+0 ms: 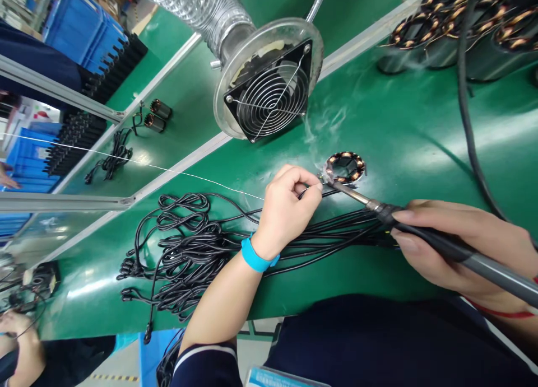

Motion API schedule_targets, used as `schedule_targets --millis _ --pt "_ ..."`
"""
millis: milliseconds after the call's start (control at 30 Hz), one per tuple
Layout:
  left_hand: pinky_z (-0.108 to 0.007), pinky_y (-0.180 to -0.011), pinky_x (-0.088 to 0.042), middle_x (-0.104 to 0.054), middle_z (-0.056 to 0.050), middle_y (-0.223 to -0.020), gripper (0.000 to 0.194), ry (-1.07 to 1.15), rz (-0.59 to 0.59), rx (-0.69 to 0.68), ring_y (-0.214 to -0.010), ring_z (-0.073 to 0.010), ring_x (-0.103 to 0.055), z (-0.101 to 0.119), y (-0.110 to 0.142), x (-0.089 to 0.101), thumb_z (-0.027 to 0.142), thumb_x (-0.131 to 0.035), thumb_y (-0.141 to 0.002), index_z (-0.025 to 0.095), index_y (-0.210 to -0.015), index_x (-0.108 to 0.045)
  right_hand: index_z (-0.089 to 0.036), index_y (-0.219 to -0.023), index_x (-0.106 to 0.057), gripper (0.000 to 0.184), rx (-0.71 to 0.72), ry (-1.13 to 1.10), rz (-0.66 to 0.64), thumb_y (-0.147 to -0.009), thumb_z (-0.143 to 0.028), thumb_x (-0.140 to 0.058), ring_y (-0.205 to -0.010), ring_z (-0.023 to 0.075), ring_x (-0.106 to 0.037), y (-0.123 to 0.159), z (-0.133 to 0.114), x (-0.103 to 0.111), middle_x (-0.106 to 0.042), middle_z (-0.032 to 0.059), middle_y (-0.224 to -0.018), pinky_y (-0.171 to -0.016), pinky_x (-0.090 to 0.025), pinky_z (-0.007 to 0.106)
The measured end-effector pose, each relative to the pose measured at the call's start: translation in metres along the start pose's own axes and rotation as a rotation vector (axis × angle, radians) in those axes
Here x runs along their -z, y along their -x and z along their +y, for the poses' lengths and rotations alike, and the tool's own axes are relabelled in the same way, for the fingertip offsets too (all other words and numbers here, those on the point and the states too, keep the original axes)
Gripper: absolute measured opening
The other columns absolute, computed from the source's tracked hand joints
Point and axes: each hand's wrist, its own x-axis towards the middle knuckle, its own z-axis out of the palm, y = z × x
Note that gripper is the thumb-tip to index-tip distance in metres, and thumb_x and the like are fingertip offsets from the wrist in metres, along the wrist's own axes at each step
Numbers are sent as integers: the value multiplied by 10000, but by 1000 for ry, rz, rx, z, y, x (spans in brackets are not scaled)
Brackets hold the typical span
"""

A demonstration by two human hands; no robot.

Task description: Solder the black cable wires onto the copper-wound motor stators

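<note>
My right hand (458, 247) is wrapped around the handle of a soldering iron (428, 238). The iron's tip meets the left edge of a motor stator (355, 177), a dark ring with copper windings lying on the green bench. Close by on the left, my left hand (290, 202) has thumb and fingers pinched on a thin solder wire (210, 180), which stretches in from the far left. Smoke (321, 129) rises above the joint. Beneath my left hand run black power cords (328, 230); the fingers partly hide the exact contact point.
A fume extractor (273, 101) on a silver duct hangs over the bench (399, 152). Several stators (445, 45) stand at the back right, near a hanging black cable (462, 90). Coiled cords (185, 252) lie left. A co-worker's hand (19, 325) shows at far left.
</note>
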Motion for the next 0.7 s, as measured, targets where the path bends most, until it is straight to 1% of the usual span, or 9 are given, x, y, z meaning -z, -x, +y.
schedule_targets --millis 67,100,200,267,333,433,500,567,700 --pt "-243 -627 -421 -578 25 -749 185 4 0 -1 -623 -84 -489 0 0 0 -1 -631 -770 172 -705 -625 -248 -1028 -605 90 99 22 9 -1035 -323 -554 -538 103 -622 -2 1 1 -674 6 -765 -438 -457 227" --pt "-243 -626 -420 -576 25 -745 186 8 1 0 -624 -85 -489 0 0 0 -3 -633 -766 172 -702 -625 -247 -1062 -598 71 114 24 14 -1027 -299 -565 -535 106 -614 -4 1 1 -664 6 -765 -435 -451 232" --pt "-243 -623 -416 -572 25 -741 179 23 1 9 -625 -86 -489 1 -1 0 4 -634 -765 170 -699 -626 -265 -1154 -596 135 90 38 10 -1023 -278 -568 -585 126 -639 -13 -1 2 -664 -6 -776 -510 -506 243" --pt "-242 -621 -414 -572 23 -741 169 27 1 15 -624 -85 -488 1 -1 0 15 -637 -768 169 -698 -627 -272 -1222 -591 189 108 83 -39 -1049 -297 -522 -696 145 -700 -22 -2 3 -722 4 -868 -596 -553 247" --pt "-240 -615 -413 -574 22 -745 153 30 -1 24 -615 -82 -487 2 -1 0 33 -644 -772 167 -700 -627 -259 -1284 -569 247 126 128 -88 -1080 -331 -450 -802 164 -735 -34 -1 5 -759 15 -977 -660 -574 258" --pt "-235 -609 -414 -577 22 -755 137 34 -6 45 -602 -75 -489 4 -2 1 46 -644 -770 164 -702 -622 -243 -1296 -563 286 107 142 -160 -1094 -354 -395 -818 186 -738 -51 5 4 -764 6 -1000 -659 -566 294" --pt "-232 -611 -414 -579 21 -759 132 32 -7 53 -604 -74 -491 4 -2 1 49 -636 -767 162 -701 -619 -246 -1289 -573 280 108 108 -178 -1078 -351 -421 -846 201 -731 -59 11 -1 -756 7 -1027 -674 -562 315" --pt "-232 -612 -412 -579 19 -758 124 28 -8 59 -608 -76 -491 5 -2 1 61 -634 -769 162 -700 -618 -244 -1318 -563 303 97 53 -171 -1044 -337 -473 -912 221 -719 -62 16 -9 -737 31 -1076 -739 -571 340" --pt "-231 -614 -411 -576 14 -757 112 5 -12 70 -630 -86 -497 5 -2 1 84 -643 -775 165 -702 -617 -242 -1366 -510 375 64 -5 -169 -991 -260 -511 -912 240 -684 -60 18 -26 -703 58 -1032 -803 -559 396"
